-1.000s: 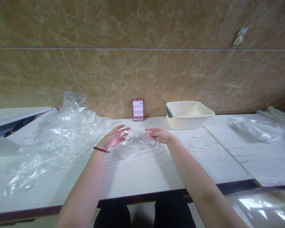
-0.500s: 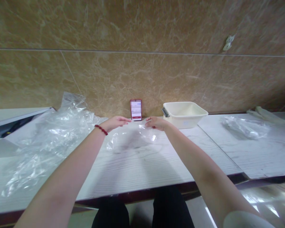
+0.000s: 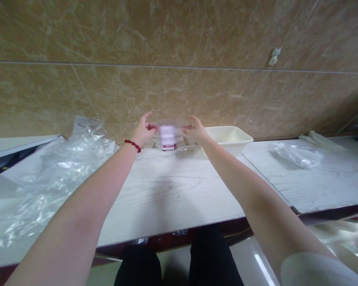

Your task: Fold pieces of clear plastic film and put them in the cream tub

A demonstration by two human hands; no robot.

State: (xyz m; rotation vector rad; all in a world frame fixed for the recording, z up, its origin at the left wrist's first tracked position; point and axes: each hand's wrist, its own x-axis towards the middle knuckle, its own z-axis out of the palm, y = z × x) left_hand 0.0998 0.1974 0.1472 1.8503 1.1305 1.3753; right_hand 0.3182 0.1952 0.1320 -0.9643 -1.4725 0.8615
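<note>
A clear plastic bag (image 3: 181, 139) is stretched between my two raised hands, blurred and hard to outline. My left hand (image 3: 144, 131), below a red bead bracelet (image 3: 133, 145), pinches its left side with thumb and fingers. The right side is pinched by my right hand (image 3: 196, 129), whose index finger points up. Behind the see-through film, a phone (image 3: 167, 137) with a lit screen leans against the wall. Close to my right hand stands a cream plastic bin (image 3: 231, 135), partly covered by my forearm.
A large heap of clear plastic bags (image 3: 68, 167) covers the table's left, beside an open white box (image 3: 20, 159) with dark contents. On the right lie more clear bags (image 3: 298, 155) and a pale glove-like item (image 3: 320, 140). The marble wall (image 3: 179, 95) closes off the back.
Both hands have risen from the tabletop, lifting the plastic bag up in front of the phone. The view has shifted slightly to the right.
</note>
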